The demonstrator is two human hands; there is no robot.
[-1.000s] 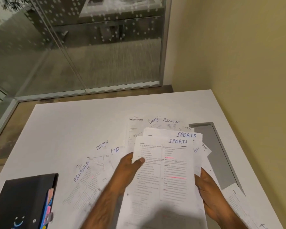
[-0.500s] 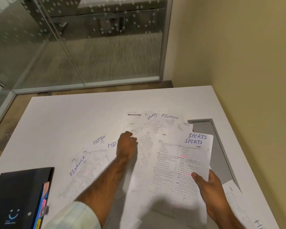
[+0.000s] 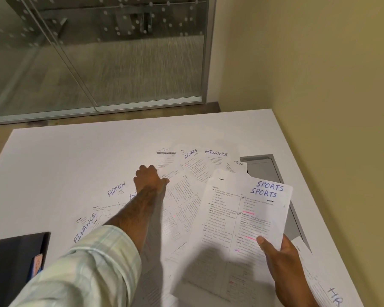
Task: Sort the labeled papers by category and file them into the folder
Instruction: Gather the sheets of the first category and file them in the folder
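Printed sheets with handwritten labels lie fanned across the white table point(image 3: 60, 156). My right hand point(image 3: 277, 251) grips two stacked sheets marked SPORTS point(image 3: 248, 216) by their lower right corner, held above the spread. My left hand point(image 3: 149, 179) reaches far forward, its fingers bent down on the edge of a sheet in the middle of the fan. Beyond it lie another SPORTS sheet point(image 3: 192, 160) and a FINANCE sheet point(image 3: 216, 157). An ADMIN sheet point(image 3: 116, 189) and a second FINANCE sheet point(image 3: 85, 227) lie to the left. The black folder point(image 3: 11, 267) sits at the near left corner.
A grey cable cut-out point(image 3: 264, 169) opens in the table near the right edge. A sheet marked HR point(image 3: 333, 293) lies at the near right. A yellow wall runs along the right, and a glass partition stands behind the table.
My left hand let go of the SPORTS sheets and reached forward onto the fanned sheets. My right hand carried the SPORTS sheets to the right and tilted them.
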